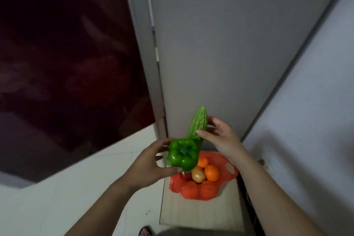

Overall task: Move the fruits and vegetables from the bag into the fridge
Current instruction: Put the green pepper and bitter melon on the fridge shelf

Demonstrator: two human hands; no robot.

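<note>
Nearest to the person, at six o'clock, a pale wooden stool (199,210) carries an orange plastic bag (203,189) lying open, with two oranges (211,173), a yellowish fruit (198,174) and something red still inside. Just above it, the left hand (147,166) is wrapped round a green pepper (183,155), fingers behind and thumb beneath, stem towards the person. At one o'clock from the pepper, the right hand (220,138) pinches a bitter gourd (197,124) between thumb and fingers, tip up. The gourd's lower end touches the pepper. The pepper looks glossy, light and hollow, so a broad cupping hold seems safer than a squeeze. The gourd seems stiff and bumpy, easy to hold mid-length. Beyond, from eleven to one o'clock, stands the grey fridge (220,44), its door apparently shut.
</note>
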